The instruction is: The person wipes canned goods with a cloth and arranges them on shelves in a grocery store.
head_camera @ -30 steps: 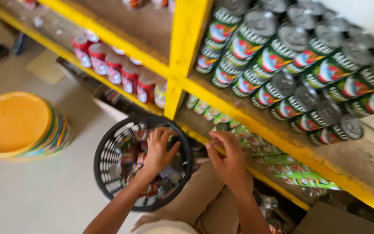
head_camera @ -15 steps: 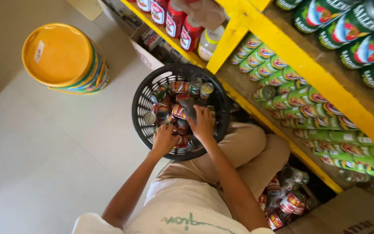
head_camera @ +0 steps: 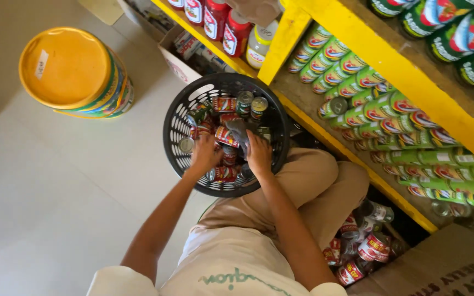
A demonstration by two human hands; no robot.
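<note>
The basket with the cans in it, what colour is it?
The basket is black, with open mesh walls. It shows best in the head view, the only one here.

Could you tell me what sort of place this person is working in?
Probably a small grocery shop or its stockroom. Yellow shelves hold rows of green-labelled cans and red sauce bottles, and both hands, left hand and right hand, reach into a black basket of cans.

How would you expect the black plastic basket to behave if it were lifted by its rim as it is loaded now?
The black basket would probably feel heavy, since many small cans fill it. Its thin lattice wall may flex somewhat under that load. The loosely piled cans would likely shift or roll if it tilts; both the left hand and right hand are among them.
</note>
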